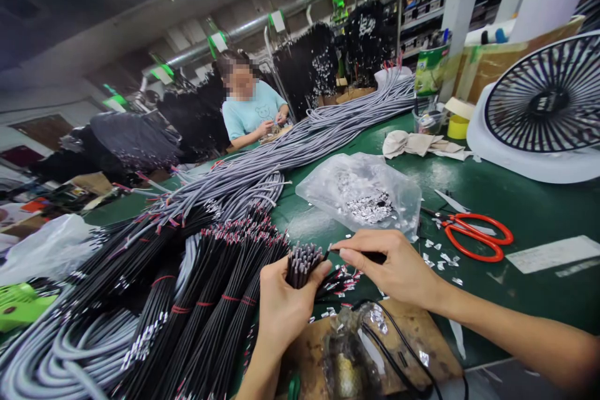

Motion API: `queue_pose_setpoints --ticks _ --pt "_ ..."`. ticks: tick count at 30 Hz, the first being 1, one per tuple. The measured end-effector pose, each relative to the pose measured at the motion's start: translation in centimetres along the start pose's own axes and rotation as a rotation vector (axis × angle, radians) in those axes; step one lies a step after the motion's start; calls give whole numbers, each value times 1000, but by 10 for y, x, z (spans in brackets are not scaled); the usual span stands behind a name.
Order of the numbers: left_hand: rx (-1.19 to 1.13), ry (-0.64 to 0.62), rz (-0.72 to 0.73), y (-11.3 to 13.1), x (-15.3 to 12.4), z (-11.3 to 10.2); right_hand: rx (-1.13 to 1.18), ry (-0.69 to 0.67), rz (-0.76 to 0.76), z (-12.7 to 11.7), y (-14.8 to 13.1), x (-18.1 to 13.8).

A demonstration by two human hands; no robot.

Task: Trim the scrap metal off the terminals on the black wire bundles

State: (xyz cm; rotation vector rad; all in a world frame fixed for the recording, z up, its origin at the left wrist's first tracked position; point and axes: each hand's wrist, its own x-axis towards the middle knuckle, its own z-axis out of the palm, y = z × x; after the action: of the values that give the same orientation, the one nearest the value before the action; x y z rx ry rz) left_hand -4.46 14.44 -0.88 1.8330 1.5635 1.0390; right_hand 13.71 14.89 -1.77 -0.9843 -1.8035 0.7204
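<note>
My left hand (281,303) is closed round a small bundle of black cables (302,262), their cut ends pointing up. My right hand (389,265) pinches a single black cable (370,256) just right of that bundle, its tip near the bundle's top. Below both hands lies a worn brown board (422,331) with a crumpled clear bag and black wire on it. Small silver foil scraps (438,256) lie scattered on the green table (529,212).
Big heaps of black cables (201,300) and grey cables (290,150) fill the left and centre. A clear bag of foil bits (365,194), red scissors (473,234) and a white fan (544,112) sit to the right. Another person (253,109) works at the far side.
</note>
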Motion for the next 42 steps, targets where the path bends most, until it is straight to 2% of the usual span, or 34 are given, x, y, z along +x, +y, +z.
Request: queue_pose_setpoints --ticks 6,9,11,14,17,19,24,26,28,29,32,37,42 --pt "-151 -127 -30 7 -1 -4 99 69 42 0 2 2" --pt "-157 -184 -30 9 -3 -1 110 55 -7 2 1 2" --pt "-128 -177 -12 9 -4 1 117 51 13 4 0 3" --pt "-99 -135 23 7 -2 4 289 -4 186 5 2 4" --pt "-109 -115 29 5 2 6 528 -186 410 7 7 6" --pt "-108 -137 12 4 4 9 467 -206 393 8 10 5" --pt "-77 -224 -16 -2 2 13 -218 74 -73 4 14 6" --pt "-74 -216 -25 -4 2 11 -366 222 -83 -7 17 11" --pt "-71 -209 -31 -3 3 10 -467 425 -13 -19 22 16" --pt "-74 -208 -30 -2 4 9 -511 483 19 -25 25 19" --pt "-92 -210 -16 0 7 8 -504 350 50 -30 28 21" --pt "-120 -229 -40 -5 13 6 -81 -14 55 -13 12 15" --pt "-122 -165 -33 -5 13 4 282 -254 177 -11 1 9"
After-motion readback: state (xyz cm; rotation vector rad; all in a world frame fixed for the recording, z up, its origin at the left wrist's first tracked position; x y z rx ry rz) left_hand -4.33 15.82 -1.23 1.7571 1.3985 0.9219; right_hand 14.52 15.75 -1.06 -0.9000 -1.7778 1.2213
